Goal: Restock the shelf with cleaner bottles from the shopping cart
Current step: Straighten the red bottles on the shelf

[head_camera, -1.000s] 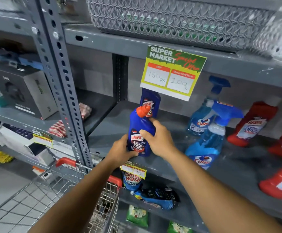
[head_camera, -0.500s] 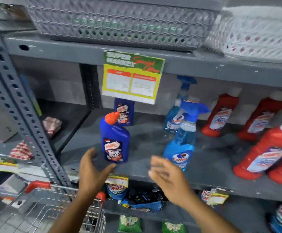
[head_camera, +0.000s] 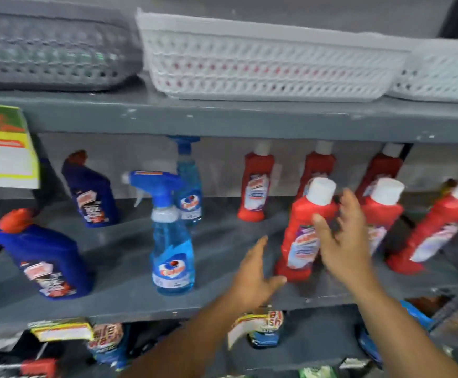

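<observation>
Both hands were empty and spread before the grey shelf [head_camera: 129, 271]. The left hand [head_camera: 252, 276] hovered low over the shelf's front edge, fingers [head_camera: 258, 246] loosely apart and thumb stuck out toward the base of the nearest red bottle [head_camera: 301, 236], close to it; whether it touched was lost in blur. The right hand [head_camera: 342, 238] was raised in front of that same bottle, its fingers splayed wide and pinching nothing, partly covering the label and the second front red bottle [head_camera: 383, 211] just behind it.

A third front red bottle [head_camera: 438, 230] leaned at the far right. Three more red bottles [head_camera: 256, 186] stood upright along the back wall. To the left stood a blue spray bottle [head_camera: 172, 241] near the front, with a second spray bottle [head_camera: 188, 184] right behind it. Further left, a dark blue cleaner bottle [head_camera: 47, 257] with an orange cap sat at the front, tilted, and another blue cleaner bottle [head_camera: 91, 192] stood behind it.

A yellow price sign [head_camera: 2, 148] hung from the upper shelf's edge at left. Above sat a grey basket [head_camera: 56, 53] and a white basket [head_camera: 266, 58]. Packets filled the lower shelf, blurred.
</observation>
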`<state>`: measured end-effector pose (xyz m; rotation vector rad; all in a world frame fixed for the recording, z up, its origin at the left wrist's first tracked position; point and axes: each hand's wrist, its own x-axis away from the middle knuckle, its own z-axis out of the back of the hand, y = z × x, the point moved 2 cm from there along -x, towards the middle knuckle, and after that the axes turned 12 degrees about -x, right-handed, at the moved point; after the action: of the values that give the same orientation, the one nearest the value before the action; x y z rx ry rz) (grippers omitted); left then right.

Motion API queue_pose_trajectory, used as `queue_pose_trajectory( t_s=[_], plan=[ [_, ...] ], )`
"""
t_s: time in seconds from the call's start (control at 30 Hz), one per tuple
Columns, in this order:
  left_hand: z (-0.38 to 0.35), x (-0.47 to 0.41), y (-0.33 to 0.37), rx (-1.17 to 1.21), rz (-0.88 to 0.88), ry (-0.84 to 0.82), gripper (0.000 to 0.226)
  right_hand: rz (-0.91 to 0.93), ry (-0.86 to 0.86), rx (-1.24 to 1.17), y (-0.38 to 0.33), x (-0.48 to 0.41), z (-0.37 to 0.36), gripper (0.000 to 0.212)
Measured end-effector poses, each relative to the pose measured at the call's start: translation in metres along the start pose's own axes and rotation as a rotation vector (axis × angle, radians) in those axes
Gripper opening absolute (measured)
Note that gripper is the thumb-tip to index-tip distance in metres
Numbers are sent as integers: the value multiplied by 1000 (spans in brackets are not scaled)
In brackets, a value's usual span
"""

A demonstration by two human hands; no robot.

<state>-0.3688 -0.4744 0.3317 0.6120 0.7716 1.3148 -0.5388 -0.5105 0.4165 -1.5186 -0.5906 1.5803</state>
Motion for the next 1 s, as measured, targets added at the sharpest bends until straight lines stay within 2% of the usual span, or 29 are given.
queue_pose_trajectory(
  t_s=[0.03,0.1,0.17,0.2,0.43,0.6,0.63,0.7,0.77,0.83,0.87,0.93,1.0],
  plan=[
    [-8,-17,8,25,24,-21,89,-17,-70,18,-4,-12,0,66],
    [-19,-37,12,69,43,-46,69,-67,-188,44,-8,-29,1,54],
    [-24,-42,9,35,59,-32,50,-86,-253,64,-12,-36,6,40],
    [-24,-42,5,16,61,-21,47,-95,-274,52,-12,-36,6,38],
    [8,-23,-26,39,130,-15,52,-147,-329,-25,-25,-17,-34,52],
    [14,-11,-15,-75,163,-8,54,-175,-392,-71,-31,-13,-29,65],
    [14,-6,-14,-151,182,57,53,-165,-404,-102,-32,-10,-20,71],
    [13,16,-11,-265,233,305,51,-59,-337,-172,-33,-7,12,75],
    [1,41,-4,-327,194,449,48,161,-133,-142,-27,-11,59,59],
    [-23,50,12,-281,89,372,37,334,68,-31,-10,-26,110,43],
    [-37,46,21,-242,44,292,32,342,104,19,0,-36,130,41],
    [-64,20,43,-204,-39,165,38,199,61,72,21,-59,153,50],
    [-89,-16,68,-133,-39,77,65,-4,-76,33,37,-73,158,69]
  ],
)
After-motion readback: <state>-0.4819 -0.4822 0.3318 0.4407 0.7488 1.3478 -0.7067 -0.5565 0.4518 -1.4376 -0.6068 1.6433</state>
